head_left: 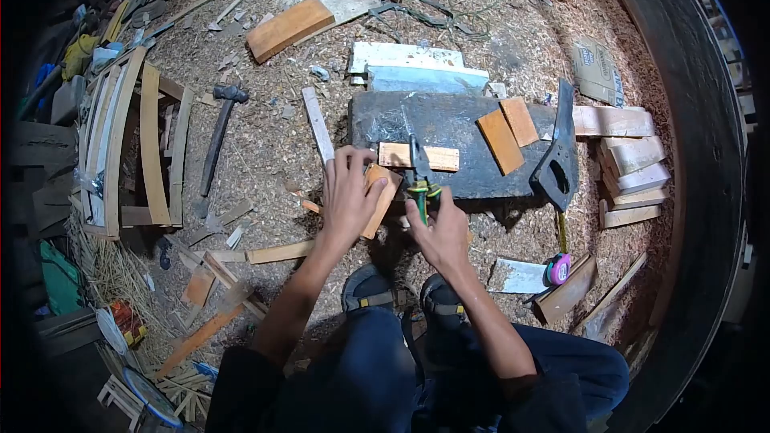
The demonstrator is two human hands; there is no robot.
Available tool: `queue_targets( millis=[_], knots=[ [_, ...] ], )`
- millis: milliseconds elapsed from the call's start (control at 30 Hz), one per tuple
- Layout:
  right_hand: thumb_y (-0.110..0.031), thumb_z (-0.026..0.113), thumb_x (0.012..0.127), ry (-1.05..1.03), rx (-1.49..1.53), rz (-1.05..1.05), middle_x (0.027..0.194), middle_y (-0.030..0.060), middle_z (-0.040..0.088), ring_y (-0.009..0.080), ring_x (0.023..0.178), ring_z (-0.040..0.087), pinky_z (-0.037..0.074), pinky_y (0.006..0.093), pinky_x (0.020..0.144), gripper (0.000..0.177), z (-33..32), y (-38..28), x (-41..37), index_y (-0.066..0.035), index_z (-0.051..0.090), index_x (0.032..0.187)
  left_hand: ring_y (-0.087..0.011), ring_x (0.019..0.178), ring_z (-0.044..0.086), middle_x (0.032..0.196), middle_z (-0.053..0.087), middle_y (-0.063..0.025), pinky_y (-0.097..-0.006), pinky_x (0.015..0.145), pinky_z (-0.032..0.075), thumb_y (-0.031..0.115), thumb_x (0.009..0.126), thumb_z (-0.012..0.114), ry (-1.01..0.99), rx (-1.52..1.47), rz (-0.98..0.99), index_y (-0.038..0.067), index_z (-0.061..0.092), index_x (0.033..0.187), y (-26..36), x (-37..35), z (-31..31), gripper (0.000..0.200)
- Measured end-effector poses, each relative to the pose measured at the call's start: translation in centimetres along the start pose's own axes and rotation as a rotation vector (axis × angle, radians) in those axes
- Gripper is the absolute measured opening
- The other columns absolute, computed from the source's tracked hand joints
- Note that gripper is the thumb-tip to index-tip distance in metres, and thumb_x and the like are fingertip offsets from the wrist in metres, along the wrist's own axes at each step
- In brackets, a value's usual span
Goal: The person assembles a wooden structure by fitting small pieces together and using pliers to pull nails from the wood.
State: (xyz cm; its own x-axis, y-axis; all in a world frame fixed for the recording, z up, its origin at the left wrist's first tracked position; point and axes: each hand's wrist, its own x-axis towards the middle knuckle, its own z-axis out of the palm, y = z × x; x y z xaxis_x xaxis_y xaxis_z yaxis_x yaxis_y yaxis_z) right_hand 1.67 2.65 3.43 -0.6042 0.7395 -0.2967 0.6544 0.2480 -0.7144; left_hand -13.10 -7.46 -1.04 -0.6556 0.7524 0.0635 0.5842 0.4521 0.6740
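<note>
My left hand [350,199] is closed on a small wooden block [383,202], tilted at the near left corner of a dark low work block [481,179]. My right hand [443,234] grips pliers [418,167] by their green and yellow handles. The pliers' jaws point away from me and overlap a short light wood piece [443,159] lying on the work block. Two more wood pieces, an orange-brown one [500,141] and a paler one [520,121], lie farther right on it. A handsaw [555,162] rests against the right end, its black handle toward me.
A hammer [218,138] lies on the shavings at left, near a slatted wooden frame [149,144]. Stacked wood blocks [634,168] stand at right. A pink tape measure [557,269] sits by a pale board [517,276]. A thick plank [290,28] lies at the back.
</note>
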Motion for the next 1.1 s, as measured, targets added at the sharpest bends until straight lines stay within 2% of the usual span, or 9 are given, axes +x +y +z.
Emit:
queue_targets(
  millis=[100,133,233,367,567,767,867,967,1100],
  knots=[
    [-0.034,0.073,0.091,0.034,0.061,0.001,0.084,0.0253,0.071,0.0411,0.080,0.073,0.056,0.0468,0.071,0.045,0.7,1.2,0.4,0.005,0.053,0.101,-0.0383,0.121,0.050,0.130,0.048,-0.0190,-0.0493,0.100,0.043,0.021,0.086,0.077,-0.051,-0.003,-0.032,0.004,0.056,0.128,1.7,-1.1,0.2,0.050],
    [-0.035,0.075,0.089,0.020,0.045,0.045,0.085,0.0231,0.071,0.0357,0.081,0.074,0.057,0.0441,0.071,0.046,0.9,1.3,0.5,0.005,0.053,0.099,-0.0400,0.120,0.050,0.135,0.046,-0.0202,-0.0502,0.098,0.045,0.022,0.084,0.079,-0.076,0.042,-0.013,0.006,0.052,0.137,2.2,-1.5,-0.2,0.062],
    [-0.036,0.075,0.089,0.045,0.065,0.051,0.086,0.0227,0.071,0.0343,0.080,0.074,0.057,0.0440,0.072,0.047,1.9,2.2,0.5,0.005,0.054,0.097,-0.0422,0.118,0.050,0.133,0.046,-0.0200,-0.0497,0.099,0.045,0.022,0.080,0.082,-0.148,0.188,-0.059,0.007,0.046,0.142,3.5,-2.1,-0.9,0.072],
    [-0.038,0.076,0.088,0.041,0.128,0.069,0.085,0.0209,0.071,0.0323,0.077,0.073,0.056,0.0436,0.072,0.048,2.2,2.6,0.4,0.005,0.055,0.097,-0.0437,0.115,0.050,0.129,0.046,-0.0213,-0.0508,0.100,0.045,0.016,0.074,0.083,-0.125,0.080,-0.048,0.006,0.043,0.144,2.3,-1.6,-0.1,0.081],
    [-0.037,0.075,0.088,0.076,0.106,0.050,0.083,0.0197,0.071,0.0330,0.075,0.072,0.055,0.0440,0.071,0.046,1.5,1.9,1.0,0.003,0.057,0.097,-0.0431,0.117,0.048,0.125,0.047,-0.0220,-0.0514,0.101,0.043,0.017,0.074,0.082,0.065,-0.054,0.046,0.003,0.043,0.146,4.0,-1.1,-1.3,0.083],
    [-0.037,0.078,0.083,0.146,-0.047,0.016,0.083,0.0220,0.071,0.0404,0.077,0.071,0.054,0.0494,0.070,0.047,-0.2,1.5,2.4,0.003,0.058,0.099,-0.0423,0.118,0.048,0.125,0.044,-0.0226,-0.0514,0.102,0.042,0.022,0.075,0.084,-0.006,0.024,-0.045,0.002,0.042,0.146,3.0,-1.5,-1.5,0.085],
    [-0.033,0.081,0.079,0.157,-0.248,-0.038,0.101,0.0243,0.069,0.0428,0.092,0.069,0.052,0.0516,0.077,0.051,-1.2,1.2,3.4,0.001,0.058,0.109,-0.0429,0.118,0.049,0.124,0.044,-0.0228,-0.0520,0.102,0.043,0.025,0.076,0.084,-0.034,0.042,-0.084,0.002,0.043,0.144,2.3,-2.0,-1.3,0.083],
    [-0.031,0.082,0.078,0.227,-0.249,-0.181,0.107,0.0254,0.067,0.0439,0.094,0.067,0.052,0.0515,0.077,0.050,-2.4,2.0,5.4,-0.002,0.057,0.110,-0.0438,0.119,0.051,0.125,0.044,-0.0227,-0.0514,0.102,0.045,0.031,0.076,0.084,-0.056,0.048,-0.102,0.001,0.046,0.140,2.0,-2.2,-1.5,0.080],
    [-0.024,0.086,0.074,0.121,-0.418,-0.128,0.092,0.0221,0.070,0.0439,0.087,0.068,0.052,0.0522,0.073,0.050,-4.2,1.9,7.1,-0.005,0.056,0.110,-0.0438,0.120,0.052,0.126,0.046,-0.0233,-0.0505,0.103,0.045,0.033,0.077,0.084,-0.062,0.022,-0.116,0.001,0.048,0.140,2.0,-2.1,-1.8,0.079]
  ],
)
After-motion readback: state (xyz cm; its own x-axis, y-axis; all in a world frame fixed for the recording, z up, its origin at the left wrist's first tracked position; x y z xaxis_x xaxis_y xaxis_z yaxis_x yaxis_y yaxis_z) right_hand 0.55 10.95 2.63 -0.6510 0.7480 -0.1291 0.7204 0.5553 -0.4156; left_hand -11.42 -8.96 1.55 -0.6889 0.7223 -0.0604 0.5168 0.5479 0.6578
